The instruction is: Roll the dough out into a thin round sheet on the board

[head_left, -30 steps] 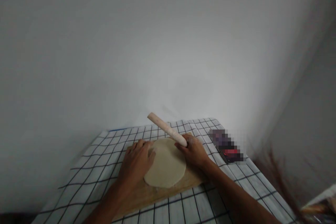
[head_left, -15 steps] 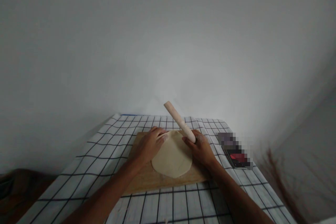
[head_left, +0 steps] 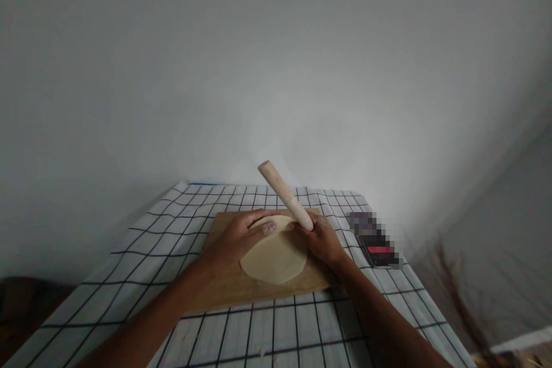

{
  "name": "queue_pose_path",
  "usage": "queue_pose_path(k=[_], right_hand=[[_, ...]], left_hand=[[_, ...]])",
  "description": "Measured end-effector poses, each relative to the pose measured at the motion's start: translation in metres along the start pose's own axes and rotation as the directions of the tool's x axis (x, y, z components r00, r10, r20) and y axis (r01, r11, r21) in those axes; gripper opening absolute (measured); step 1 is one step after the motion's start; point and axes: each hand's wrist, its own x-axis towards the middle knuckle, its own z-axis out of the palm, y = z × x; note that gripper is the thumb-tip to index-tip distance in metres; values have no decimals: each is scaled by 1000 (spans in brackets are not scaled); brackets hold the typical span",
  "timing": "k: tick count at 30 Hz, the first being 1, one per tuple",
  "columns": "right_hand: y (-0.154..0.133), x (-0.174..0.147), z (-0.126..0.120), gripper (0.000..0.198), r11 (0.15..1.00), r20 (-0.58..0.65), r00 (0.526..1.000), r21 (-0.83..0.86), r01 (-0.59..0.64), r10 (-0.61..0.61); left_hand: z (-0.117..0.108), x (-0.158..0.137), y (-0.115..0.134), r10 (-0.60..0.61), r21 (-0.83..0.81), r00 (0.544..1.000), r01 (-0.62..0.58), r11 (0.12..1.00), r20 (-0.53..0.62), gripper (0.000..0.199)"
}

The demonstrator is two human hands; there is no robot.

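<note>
Here are two bare, sleeveless forearms, the left forearm [head_left: 159,305] and the right forearm [head_left: 379,313], slanting up from the bottom and angled toward each other; the bare left hand [head_left: 239,237] has its fingers stretched forward, its thumb [head_left: 264,230] pointing right, a pale smudge at the tip; opposite, the bare right hand [head_left: 325,241] curls into a firm grip, whitish dusting on it, the hands near but not touching

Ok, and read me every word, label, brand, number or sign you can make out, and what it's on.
No readable text anywhere.
Dark item right of the board: pixelated, so any text on it can't be read.
Rolling pin, dough, checked cloth: no lettering visible.
</note>
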Motion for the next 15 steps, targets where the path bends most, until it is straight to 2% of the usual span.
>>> queue_pose_path(k=[3, 7, 11, 15], right_hand=[[-2, 0, 2, 24, 999, -22, 1000, 44, -6, 7], [-6, -1, 3, 24, 995, -59, 998, 95, -4, 10], [-8, 0, 3, 28, 990, -60, 998, 141, -26, 35], [-6, 1, 3, 29, 992, -66, 995, 106, -61, 68]], left_hand=[[-2, 2, -9, -4, 19, 997, 3, 1000, 76, 47], [-2, 1, -26, -158, 69, 985, 153, 986, 71, 46], [0, 1, -30, -233, -85, 972, 234, 968, 28, 53], [-2, 2, -24, -327, -204, 945, 316, 927, -22, 57]])
